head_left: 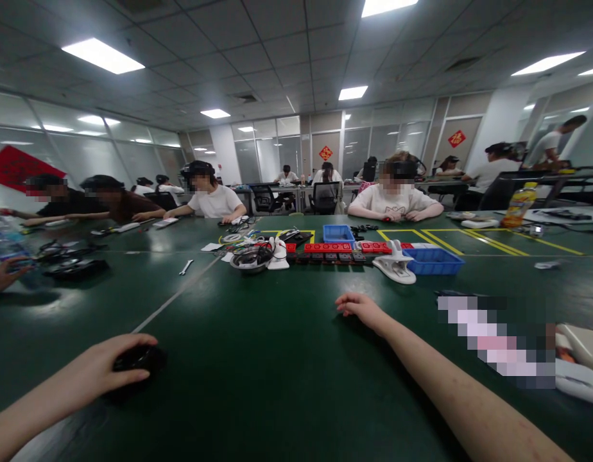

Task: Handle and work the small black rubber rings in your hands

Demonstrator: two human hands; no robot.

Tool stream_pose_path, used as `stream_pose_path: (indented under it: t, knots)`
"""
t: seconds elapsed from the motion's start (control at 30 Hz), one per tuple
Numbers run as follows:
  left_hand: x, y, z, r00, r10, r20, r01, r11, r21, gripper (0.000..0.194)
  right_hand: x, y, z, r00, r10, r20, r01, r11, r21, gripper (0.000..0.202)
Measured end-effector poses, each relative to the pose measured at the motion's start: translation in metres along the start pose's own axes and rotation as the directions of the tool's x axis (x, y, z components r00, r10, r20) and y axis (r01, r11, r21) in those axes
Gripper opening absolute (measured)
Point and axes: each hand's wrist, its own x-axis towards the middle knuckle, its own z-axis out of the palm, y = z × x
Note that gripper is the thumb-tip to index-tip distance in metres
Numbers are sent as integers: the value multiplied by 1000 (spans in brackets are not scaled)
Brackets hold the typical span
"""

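My left hand (118, 366) is wrapped round a black rounded object (141, 360) at the lower left of the green table (258, 359); it looks like a computer mouse. Near the middle, my right hand (361, 308) rests on the tabletop with its fingers curled, and what they hold, if anything, is hidden. Beyond it lie a white clamp-like stand (397, 264) and a row of red and black parts (328, 248). A small wrench (185, 267) lies further off to the left.
Two blue trays (436, 262) (338, 234) and a bowl of cables (251, 260) stand mid-table. To the right are a yellow bottle (519, 204) and white cases (578, 378). Another person's hand (8, 276) shows at the left edge. Several people sit around.
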Motion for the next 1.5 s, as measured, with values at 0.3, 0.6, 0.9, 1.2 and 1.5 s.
stream_pose_path:
  t: [0.3,0.6,0.9,1.2,1.5]
  knots:
    - [12,11,-5,979,99,177,-99,995,-8,43,-5,-9,1,1000,7,0,-7,1000,-24,17]
    - [19,2,7,969,105,222,-124,989,75,44,-1,-4,0,1000,1,5,-1,999,-46,18]
    - [18,11,10,988,147,52,-155,962,224,43,-2,-3,0,1000,-18,-2,18,996,-83,17]
    - [-4,166,24,838,537,98,-532,844,-74,60,-9,-35,6,998,-48,-40,39,978,-205,15]
    - [18,285,92,585,779,227,-727,628,-277,80,-148,-157,-45,886,-460,-59,300,665,-684,34]
